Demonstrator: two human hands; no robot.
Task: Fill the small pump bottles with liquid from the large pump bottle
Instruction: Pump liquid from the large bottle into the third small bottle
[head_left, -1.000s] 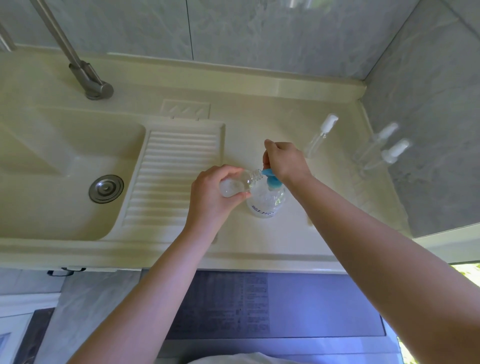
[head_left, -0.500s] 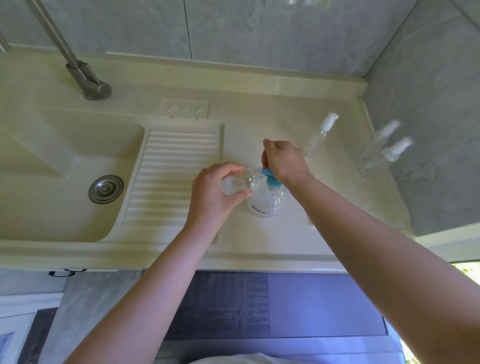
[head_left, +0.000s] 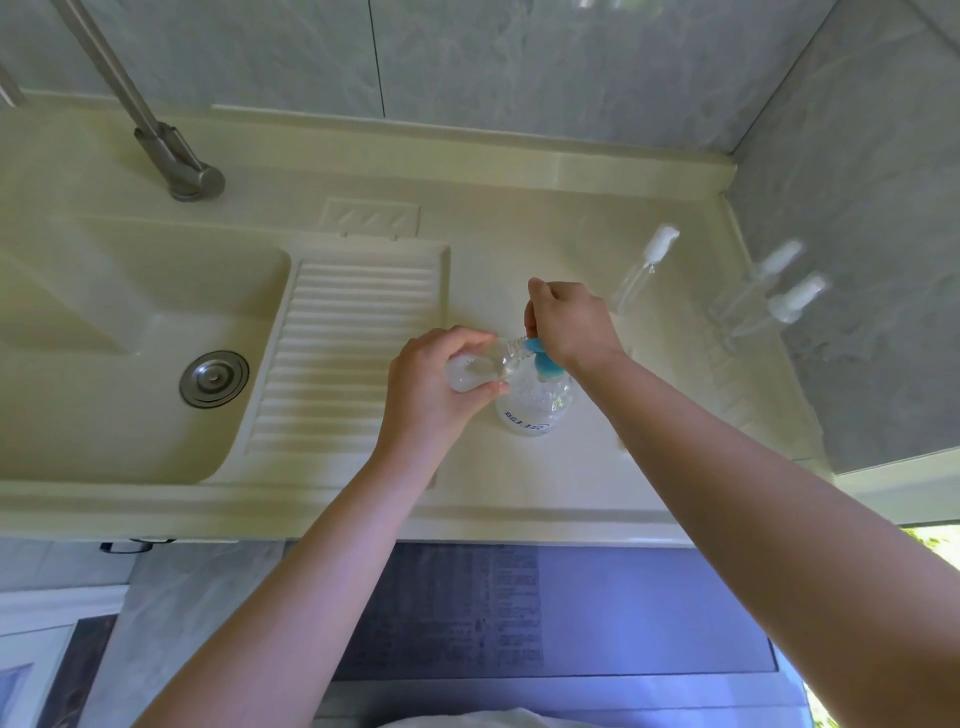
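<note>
3 spare bottles (head_left: 641, 270) stand right.

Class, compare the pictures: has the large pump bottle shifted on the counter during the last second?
No. The large pump bottle stands at the same spot right of the ribbed washboard, with the right hand on its blue pump.

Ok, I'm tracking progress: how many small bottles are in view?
4 small bottles: one tilted in the left hand at the large bottle's nozzle, one standing behind the right hand, two by the right wall. None seems hidden.
</note>
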